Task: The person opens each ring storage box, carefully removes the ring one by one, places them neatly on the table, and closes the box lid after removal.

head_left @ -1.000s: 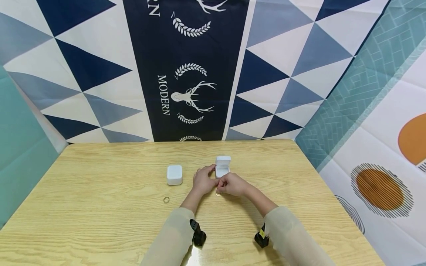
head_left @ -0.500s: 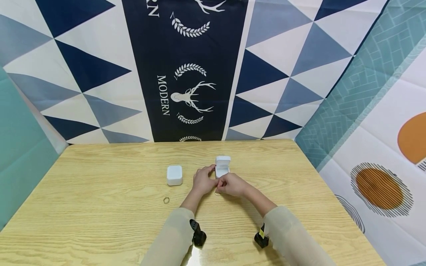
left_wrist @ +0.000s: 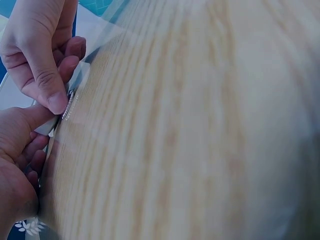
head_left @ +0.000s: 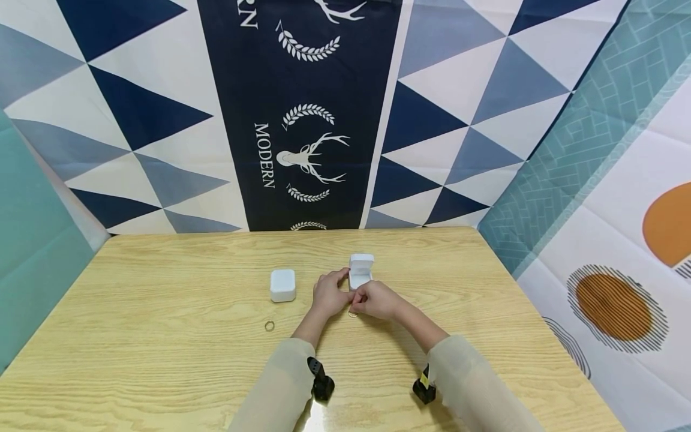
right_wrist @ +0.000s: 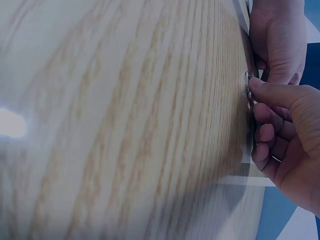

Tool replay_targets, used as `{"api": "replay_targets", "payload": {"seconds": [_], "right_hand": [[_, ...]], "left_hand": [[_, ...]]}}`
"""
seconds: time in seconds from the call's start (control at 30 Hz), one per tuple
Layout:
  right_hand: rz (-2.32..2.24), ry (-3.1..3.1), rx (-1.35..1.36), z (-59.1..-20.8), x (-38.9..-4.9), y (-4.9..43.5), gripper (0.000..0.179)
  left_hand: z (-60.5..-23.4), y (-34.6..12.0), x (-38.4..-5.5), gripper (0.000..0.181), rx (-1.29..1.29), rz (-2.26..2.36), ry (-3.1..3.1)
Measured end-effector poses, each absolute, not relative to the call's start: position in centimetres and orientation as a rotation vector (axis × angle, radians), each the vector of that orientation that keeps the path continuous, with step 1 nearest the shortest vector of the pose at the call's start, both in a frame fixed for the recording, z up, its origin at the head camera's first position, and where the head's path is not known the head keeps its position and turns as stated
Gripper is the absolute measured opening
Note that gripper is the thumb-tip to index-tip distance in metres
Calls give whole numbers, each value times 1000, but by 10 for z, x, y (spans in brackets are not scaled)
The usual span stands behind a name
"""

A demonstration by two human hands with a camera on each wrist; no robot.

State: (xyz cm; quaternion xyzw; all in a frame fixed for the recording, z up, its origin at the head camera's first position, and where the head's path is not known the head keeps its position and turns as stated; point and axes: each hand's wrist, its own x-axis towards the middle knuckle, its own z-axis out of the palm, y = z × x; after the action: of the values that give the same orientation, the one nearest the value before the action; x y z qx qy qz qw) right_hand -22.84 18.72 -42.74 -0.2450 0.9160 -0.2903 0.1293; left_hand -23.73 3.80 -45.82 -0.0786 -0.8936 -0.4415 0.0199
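Observation:
An open white ring box (head_left: 360, 271) stands at the back of the table, its lid tipped up. My left hand (head_left: 330, 294) grips the box from its left side, thumb along the front. In front of the box my right hand (head_left: 376, 299) pinches a ring (head_left: 353, 314) between thumb and fingertips, close over the table. Seen from the right wrist, the ring (right_wrist: 247, 85) has a beaded or stone-set band and sits at the tip of the thumb. The left wrist view shows the same ring (left_wrist: 68, 105) under the right thumb. The hands partly hide the box front.
A closed white box (head_left: 283, 285) stands left of the hands. A second ring (head_left: 269, 326) lies in front of it on the wooden table (head_left: 162, 336). Patterned cloth (head_left: 302, 120) hangs behind the table's back edge.
The ring under the right fingertips has shifted slightly closer to the hand since a second ago. Both hands and the boxes stay almost where they were.

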Motion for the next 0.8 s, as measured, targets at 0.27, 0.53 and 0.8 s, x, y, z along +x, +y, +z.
{"api": "replay_targets", "payload": {"seconds": [0.27, 0.53, 0.8], "right_hand": [[-872, 2675, -720, -425, -228, 190, 12], [-924, 2638, -669, -422, -227, 191, 13], [-949, 2669, -677, -420, -229, 198, 10]], "left_hand": [[-459, 38, -238, 58, -242, -1367, -2773], [-457, 38, -236, 62, -228, -1372, -2786], [-457, 38, -237, 63, -223, -1397, -2796]]}}
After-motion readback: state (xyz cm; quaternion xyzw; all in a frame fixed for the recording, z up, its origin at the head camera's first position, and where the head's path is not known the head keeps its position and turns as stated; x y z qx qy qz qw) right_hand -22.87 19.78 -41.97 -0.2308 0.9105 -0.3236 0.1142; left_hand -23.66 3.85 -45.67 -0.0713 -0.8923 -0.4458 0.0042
